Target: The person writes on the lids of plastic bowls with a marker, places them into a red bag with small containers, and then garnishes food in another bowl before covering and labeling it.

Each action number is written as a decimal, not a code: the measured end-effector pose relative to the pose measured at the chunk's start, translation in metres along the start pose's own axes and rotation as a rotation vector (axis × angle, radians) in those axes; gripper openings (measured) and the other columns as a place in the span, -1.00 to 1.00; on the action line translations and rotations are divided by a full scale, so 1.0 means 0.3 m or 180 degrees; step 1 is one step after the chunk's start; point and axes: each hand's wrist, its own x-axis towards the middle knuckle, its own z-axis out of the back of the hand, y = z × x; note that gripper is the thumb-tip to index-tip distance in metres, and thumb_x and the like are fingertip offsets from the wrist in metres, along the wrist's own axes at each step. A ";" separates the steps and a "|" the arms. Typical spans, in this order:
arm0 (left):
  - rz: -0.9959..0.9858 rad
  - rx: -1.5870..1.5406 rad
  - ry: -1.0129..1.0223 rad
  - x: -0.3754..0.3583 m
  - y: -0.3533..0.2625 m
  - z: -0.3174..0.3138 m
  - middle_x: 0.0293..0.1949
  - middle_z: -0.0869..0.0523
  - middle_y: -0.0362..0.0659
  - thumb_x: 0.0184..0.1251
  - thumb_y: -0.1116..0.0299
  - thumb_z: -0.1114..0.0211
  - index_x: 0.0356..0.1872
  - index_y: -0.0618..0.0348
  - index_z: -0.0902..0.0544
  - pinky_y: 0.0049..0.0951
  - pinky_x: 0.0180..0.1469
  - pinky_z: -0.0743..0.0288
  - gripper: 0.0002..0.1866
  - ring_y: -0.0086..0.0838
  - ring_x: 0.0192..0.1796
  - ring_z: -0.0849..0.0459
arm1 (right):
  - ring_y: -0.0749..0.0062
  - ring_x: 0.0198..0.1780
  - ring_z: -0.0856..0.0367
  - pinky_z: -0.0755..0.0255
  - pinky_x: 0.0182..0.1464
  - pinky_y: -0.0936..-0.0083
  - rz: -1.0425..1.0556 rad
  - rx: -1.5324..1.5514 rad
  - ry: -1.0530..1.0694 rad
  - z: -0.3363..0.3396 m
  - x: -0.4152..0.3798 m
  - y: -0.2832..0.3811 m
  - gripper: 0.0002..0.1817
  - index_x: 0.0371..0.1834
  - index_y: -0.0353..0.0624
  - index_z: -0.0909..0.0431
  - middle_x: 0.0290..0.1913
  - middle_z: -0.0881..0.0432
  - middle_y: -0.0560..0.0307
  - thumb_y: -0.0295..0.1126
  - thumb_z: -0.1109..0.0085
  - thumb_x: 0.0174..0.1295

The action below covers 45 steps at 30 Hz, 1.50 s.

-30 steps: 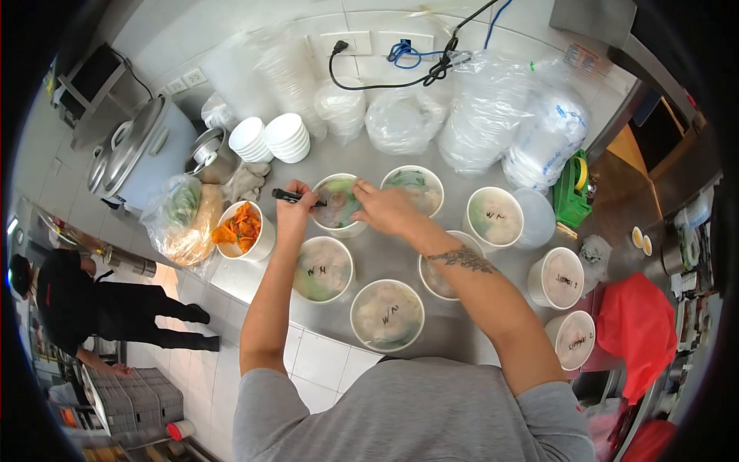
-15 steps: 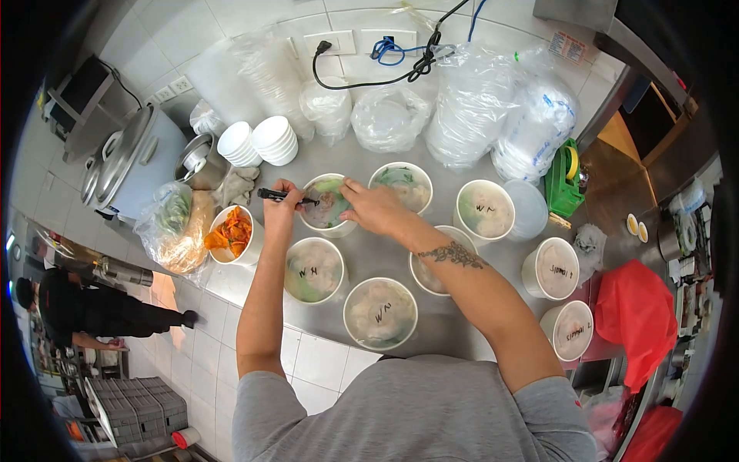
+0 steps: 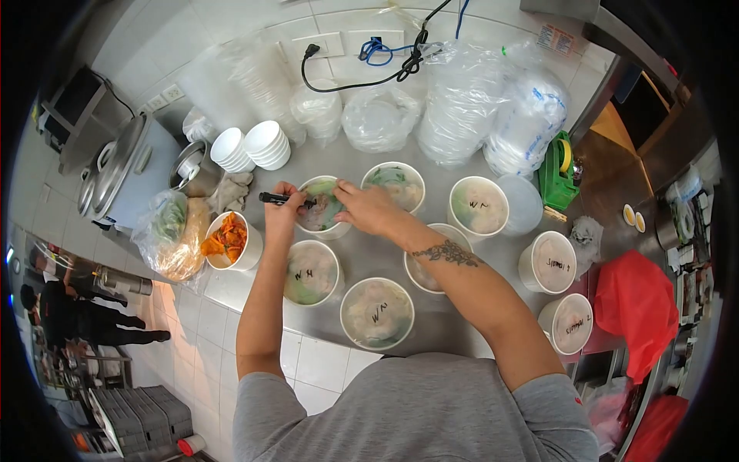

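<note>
Closed around a black marker pen [image 3: 274,198], my left hand [image 3: 289,206] has the pen's tip at the clear lid of a white paper tub [image 3: 319,223]. Greens and pale food show through this lid, partly covered by my fingers. My right hand [image 3: 371,209] grips the same tub at its right edge, fingers over the lid and thumb at the near side. Close by are a lidded tub with black lettering [image 3: 312,272], another lettered tub [image 3: 377,313], a tub with greens [image 3: 395,187] and a tub partly under my right forearm [image 3: 425,275].
An open tub of orange food [image 3: 228,239] stands left, beside bagged food [image 3: 171,235]. Stacked white bowls [image 3: 267,145] and bagged lids [image 3: 462,108] line the wall. More lettered tubs [image 3: 553,262], a green tape dispenser [image 3: 556,173] and a red bag [image 3: 637,308] are right. A person [image 3: 85,312] is at far left.
The camera view has shifted slightly, moving most things a little left and up. My hands stay at the same tub with the marker on its lid. The person at far left has changed stance.
</note>
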 end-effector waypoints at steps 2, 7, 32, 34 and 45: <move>0.0005 0.0002 -0.0005 -0.001 0.000 -0.002 -0.54 -0.50 -0.27 0.09 0.50 -0.27 -0.47 0.18 -0.47 -0.63 -0.49 -0.33 -0.88 -0.62 -0.57 -0.44 | 0.01 -0.19 -0.63 -0.50 -0.10 0.24 -0.0024 0.0033 0.0027 0.000 -0.001 -0.002 -0.40 0.17 -0.22 -0.35 0.30 -0.33 -0.02 -0.03 -0.12 0.18; 0.0019 -0.0035 0.0025 -0.007 -0.012 -0.017 -0.56 -0.53 -0.28 0.10 0.49 -0.29 -0.48 0.18 -0.47 -0.66 -0.51 -0.28 -0.87 -0.66 -0.58 -0.44 | 0.00 -0.18 -0.62 -0.49 -0.09 0.23 0.0013 0.0122 -0.0079 -0.013 -0.006 -0.008 -0.42 0.16 -0.22 -0.36 0.27 -0.35 -0.02 -0.06 -0.13 0.18; -0.0123 0.0272 0.0900 0.033 0.004 -0.385 -0.54 -0.50 -0.27 0.05 0.52 -0.24 -0.50 0.18 -0.46 -0.60 -0.41 -0.39 -0.90 -0.61 -0.50 -0.48 | -0.08 -0.14 -0.60 -0.48 -0.12 0.13 -0.2094 0.0446 -0.0600 0.083 -0.178 -0.210 -0.71 -0.04 -0.26 -0.40 -0.10 -0.56 -0.20 -0.28 0.11 0.32; -0.0099 0.0313 0.0977 0.032 -0.003 -0.380 -0.54 -0.49 -0.27 0.05 0.52 -0.24 -0.50 0.18 -0.46 -0.60 -0.41 -0.39 -0.90 -0.61 -0.50 -0.47 | -0.08 -0.14 -0.60 -0.48 -0.12 0.14 -0.2060 0.0418 -0.0606 0.078 -0.179 -0.215 -0.71 -0.04 -0.26 -0.40 -0.09 -0.56 -0.20 -0.29 0.13 0.32; 0.0041 0.0119 0.1021 0.022 -0.039 -0.403 -0.57 -0.51 -0.31 0.05 0.47 -0.33 -0.47 0.17 -0.50 -0.65 -0.46 -0.29 -0.86 -0.66 -0.53 -0.46 | -0.06 -0.13 -0.61 -0.49 -0.13 0.15 -0.2023 0.0487 -0.0501 0.095 -0.183 -0.212 -0.70 0.00 -0.27 -0.37 -0.11 -0.57 -0.19 -0.31 0.13 0.31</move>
